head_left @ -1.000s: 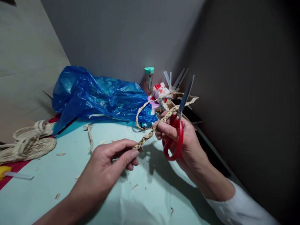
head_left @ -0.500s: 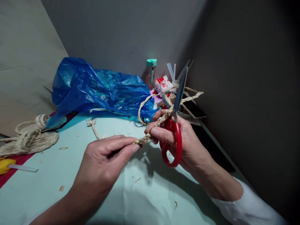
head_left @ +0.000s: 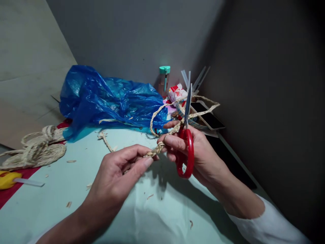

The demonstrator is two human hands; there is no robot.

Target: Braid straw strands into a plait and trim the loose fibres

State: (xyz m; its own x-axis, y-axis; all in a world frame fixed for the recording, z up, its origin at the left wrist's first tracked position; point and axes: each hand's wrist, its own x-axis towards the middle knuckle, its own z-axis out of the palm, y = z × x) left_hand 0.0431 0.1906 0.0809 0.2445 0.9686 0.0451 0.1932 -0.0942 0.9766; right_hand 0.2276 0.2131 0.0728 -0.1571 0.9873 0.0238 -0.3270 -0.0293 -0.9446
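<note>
Between my two hands runs a braided straw cord [head_left: 157,149], pale tan, with a loop of it rising beyond my right hand. My left hand [head_left: 122,176] pinches one stretch of the braid between thumb and fingertips; part of it is hidden inside the palm. My right hand [head_left: 193,149] grips the cord a little farther along with thumb and fingers. Red-handled scissors [head_left: 188,152] hang in that same hand, blades pointing up and nearly together. Left of centre, a short braid end [head_left: 105,139] lies on the table past my left hand.
A crumpled blue plastic bag [head_left: 114,98] lies at the back. Coiled braids [head_left: 45,149] and a yellow glue gun-like tool [head_left: 10,179] are at left. Behind my right hand stand a teal-lidded bottle [head_left: 164,81] and a phone [head_left: 208,113]. Straw scraps dot the pale tabletop [head_left: 152,217].
The scissors have tilted more upright and shifted slightly left in my right hand. My left hand's fingers have moved a little along the braid, and the view has shifted slightly.
</note>
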